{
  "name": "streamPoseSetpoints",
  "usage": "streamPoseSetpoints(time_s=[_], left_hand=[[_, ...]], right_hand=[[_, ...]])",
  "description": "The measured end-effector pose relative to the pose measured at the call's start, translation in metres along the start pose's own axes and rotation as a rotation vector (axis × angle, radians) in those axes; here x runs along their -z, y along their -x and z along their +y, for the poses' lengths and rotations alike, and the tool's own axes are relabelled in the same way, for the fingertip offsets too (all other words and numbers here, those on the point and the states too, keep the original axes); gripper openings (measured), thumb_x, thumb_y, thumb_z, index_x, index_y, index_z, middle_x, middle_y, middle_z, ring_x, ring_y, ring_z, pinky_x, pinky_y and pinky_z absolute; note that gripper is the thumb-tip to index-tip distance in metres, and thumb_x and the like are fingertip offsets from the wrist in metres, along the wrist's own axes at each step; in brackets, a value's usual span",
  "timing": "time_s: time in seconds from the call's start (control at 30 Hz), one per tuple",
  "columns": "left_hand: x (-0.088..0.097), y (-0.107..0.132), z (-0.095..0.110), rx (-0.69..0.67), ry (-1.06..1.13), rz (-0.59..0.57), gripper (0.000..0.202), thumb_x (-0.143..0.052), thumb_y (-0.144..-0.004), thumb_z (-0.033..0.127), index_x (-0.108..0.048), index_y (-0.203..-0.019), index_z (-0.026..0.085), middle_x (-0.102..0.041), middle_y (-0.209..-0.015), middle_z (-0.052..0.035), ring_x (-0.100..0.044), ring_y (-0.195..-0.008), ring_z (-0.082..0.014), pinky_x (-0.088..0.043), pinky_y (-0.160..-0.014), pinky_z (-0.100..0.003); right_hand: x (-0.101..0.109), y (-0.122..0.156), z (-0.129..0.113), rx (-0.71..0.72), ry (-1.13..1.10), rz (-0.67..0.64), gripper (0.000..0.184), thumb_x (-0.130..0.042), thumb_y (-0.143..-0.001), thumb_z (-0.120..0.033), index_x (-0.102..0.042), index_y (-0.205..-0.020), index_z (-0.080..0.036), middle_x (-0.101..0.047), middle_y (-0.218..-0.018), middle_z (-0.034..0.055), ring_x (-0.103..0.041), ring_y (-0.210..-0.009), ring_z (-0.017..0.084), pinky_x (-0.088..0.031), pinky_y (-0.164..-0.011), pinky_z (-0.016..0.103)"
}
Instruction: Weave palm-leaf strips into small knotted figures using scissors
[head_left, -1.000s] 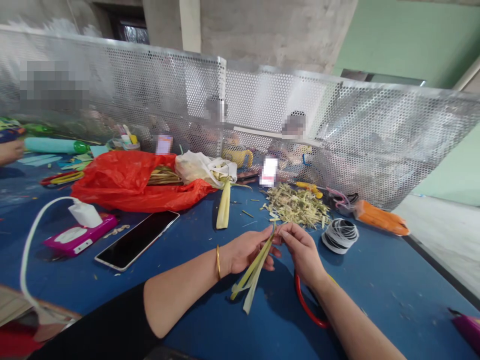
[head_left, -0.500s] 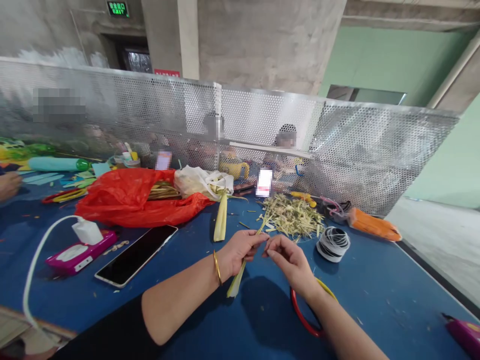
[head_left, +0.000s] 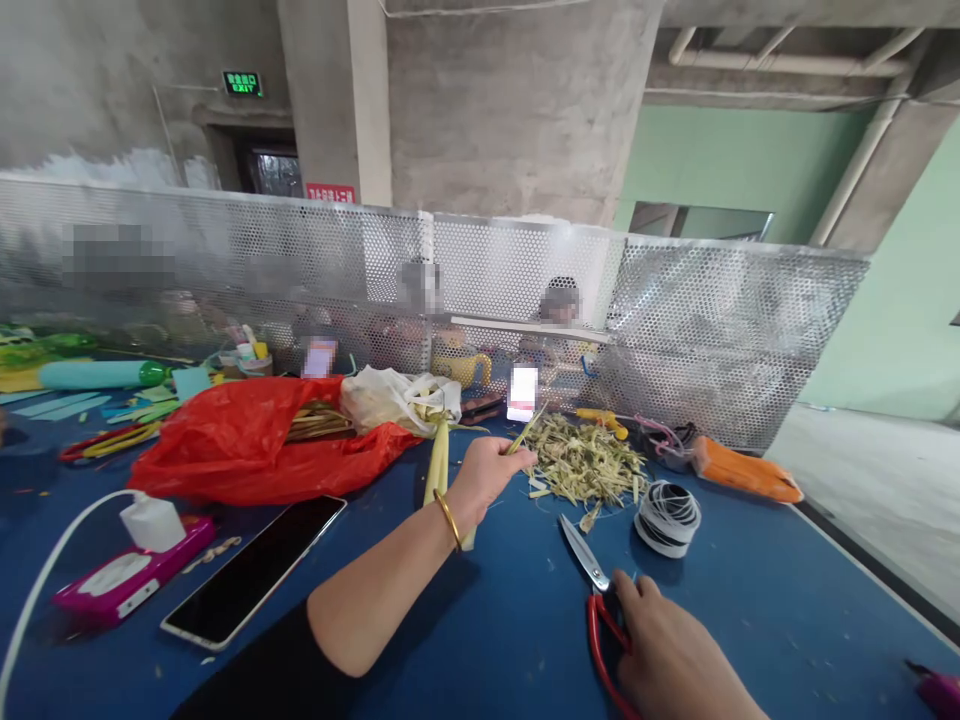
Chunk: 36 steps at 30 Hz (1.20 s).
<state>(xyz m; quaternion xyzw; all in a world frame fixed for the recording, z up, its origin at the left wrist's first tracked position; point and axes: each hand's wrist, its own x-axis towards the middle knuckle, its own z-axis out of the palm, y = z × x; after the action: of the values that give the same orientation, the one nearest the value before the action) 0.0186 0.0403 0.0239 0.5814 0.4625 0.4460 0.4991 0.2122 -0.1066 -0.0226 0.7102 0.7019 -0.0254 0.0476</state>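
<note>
My left hand (head_left: 491, 480), with a gold bangle at the wrist, pinches a pale green husk-like plant strip (head_left: 527, 428). The strip's thin end points up and away; its wider end shows below the palm. My right hand (head_left: 652, 635) is closed over the handles of a pair of scissors (head_left: 583, 552) lying on the table. One red handle loop shows left of the fingers; the other loop is hidden under the hand. The blades point away and slightly left. Beyond both hands is a heap of plant trimmings (head_left: 585, 458).
On the blue table (head_left: 480, 650) lie a wire spool (head_left: 667, 518), an orange packet (head_left: 742, 470), a phone (head_left: 255, 575), a purple power strip (head_left: 135, 580) and a red plastic bag (head_left: 217, 440). Another pale husk bundle (head_left: 436, 460) lies left of my hand. A perforated metal screen (head_left: 525, 265) stands behind, people beyond it.
My right hand has left the strip and moved down toward me onto the scissors, which earlier lay under my right wrist. My left hand still holds the strip. The view has tilted up.
</note>
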Motion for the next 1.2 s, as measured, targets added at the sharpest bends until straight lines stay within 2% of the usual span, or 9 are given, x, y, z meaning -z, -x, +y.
streamPoseSetpoints(time_s=[0.13, 0.27, 0.4, 0.53, 0.63, 0.7, 0.83, 1.0, 1.2], left_hand=[[-0.004, -0.015, 0.003, -0.024, -0.023, 0.040, 0.024, -0.067, -0.064, 0.038, -0.061, -0.063, 0.015, -0.033, -0.046, 0.0079, -0.026, -0.046, -0.0063, -0.019, -0.047, -0.024], [0.004, -0.025, 0.000, -0.033, -0.007, 0.039, 0.024, -0.067, -0.064, 0.038, -0.059, -0.061, 0.015, -0.030, -0.045, 0.0085, -0.024, -0.045, -0.0059, -0.018, -0.047, -0.024], [0.013, -0.033, -0.006, -0.022, -0.006, 0.056, 0.025, -0.068, -0.064, 0.039, -0.061, -0.063, 0.015, -0.032, -0.043, 0.0085, -0.026, -0.044, -0.0065, -0.020, -0.046, -0.023], [0.017, -0.039, -0.011, -0.046, -0.081, 0.105, 0.024, -0.067, -0.066, 0.038, -0.064, -0.063, 0.015, -0.036, -0.044, 0.0067, -0.031, -0.045, -0.0078, -0.023, -0.046, -0.022], [0.018, -0.041, -0.012, -0.071, -0.120, 0.150, 0.024, -0.065, -0.067, 0.038, -0.065, -0.064, 0.014, -0.041, -0.046, 0.0054, -0.034, -0.047, -0.0085, -0.025, -0.047, -0.022], [0.020, -0.043, -0.013, -0.079, -0.130, 0.182, 0.023, -0.064, -0.067, 0.037, -0.066, -0.065, 0.014, -0.045, -0.049, 0.0044, -0.036, -0.049, -0.0089, -0.026, -0.048, -0.022], [0.027, -0.047, -0.014, -0.098, -0.181, 0.242, 0.022, -0.063, -0.067, 0.036, -0.066, -0.061, 0.014, -0.049, -0.052, 0.0030, -0.042, -0.052, -0.0105, -0.027, -0.050, -0.023], [0.028, -0.052, -0.020, -0.125, -0.255, 0.271, 0.024, -0.061, -0.068, 0.037, -0.067, -0.064, 0.014, -0.051, -0.053, 0.0026, -0.045, -0.056, -0.0117, -0.029, -0.053, -0.023], [0.024, -0.052, -0.024, -0.145, -0.358, 0.258, 0.025, -0.056, -0.071, 0.035, -0.060, -0.056, 0.015, -0.044, -0.049, 0.0032, -0.038, -0.051, -0.0110, -0.023, -0.050, -0.023]], right_hand=[[0.002, -0.007, -0.006, -0.049, 0.000, -0.031, 0.072, -0.047, -0.065, 0.000, -0.043, -0.137, -0.004, -0.060, -0.113, 0.0257, -0.066, -0.089, 0.031, -0.045, -0.068, 0.033], [-0.003, -0.008, 0.011, -0.057, -0.147, -0.004, 0.065, -0.049, -0.065, -0.002, -0.053, -0.129, -0.009, -0.066, -0.104, 0.0210, -0.065, -0.090, 0.032, -0.046, -0.074, 0.036], [-0.013, -0.016, 0.027, -0.048, -0.757, 0.036, 0.045, -0.060, -0.068, -0.022, -0.061, -0.113, -0.023, -0.070, -0.084, 0.0086, -0.065, -0.077, 0.026, -0.047, -0.067, 0.032], [0.006, -0.040, 0.009, 0.060, -1.561, 0.002, 0.056, -0.074, -0.059, -0.041, -0.061, -0.110, -0.022, -0.064, -0.077, 0.0034, -0.059, -0.056, 0.017, -0.046, -0.055, 0.030], [0.038, -0.059, -0.020, 0.071, -1.935, -0.077, 0.047, -0.079, -0.060, -0.030, -0.063, -0.103, -0.023, -0.062, -0.078, 0.0001, -0.060, -0.063, 0.013, -0.050, -0.074, 0.031], [0.054, -0.069, -0.039, 0.068, -2.072, -0.165, 0.032, -0.076, -0.068, -0.036, -0.064, -0.095, -0.023, -0.059, -0.074, -0.0014, -0.059, -0.063, 0.012, -0.049, -0.083, 0.034], [0.056, -0.078, -0.058, 0.184, -2.208, -0.293, 0.053, -0.052, -0.076, -0.070, -0.063, -0.091, -0.021, -0.059, -0.079, 0.0049, -0.059, -0.076, 0.020, -0.049, -0.081, 0.041], [0.045, -0.078, -0.054, 0.240, -2.240, -0.431, 0.057, -0.042, -0.081, -0.071, -0.063, -0.093, -0.019, -0.050, -0.070, 0.0004, -0.039, -0.051, 0.010, -0.045, -0.061, 0.031], [0.044, -0.075, -0.057, 0.270, -2.234, -0.547, 0.064, -0.040, -0.080, -0.073, -0.062, -0.098, -0.016, -0.049, -0.071, 0.0005, -0.037, -0.048, 0.008, -0.043, -0.055, 0.028]])
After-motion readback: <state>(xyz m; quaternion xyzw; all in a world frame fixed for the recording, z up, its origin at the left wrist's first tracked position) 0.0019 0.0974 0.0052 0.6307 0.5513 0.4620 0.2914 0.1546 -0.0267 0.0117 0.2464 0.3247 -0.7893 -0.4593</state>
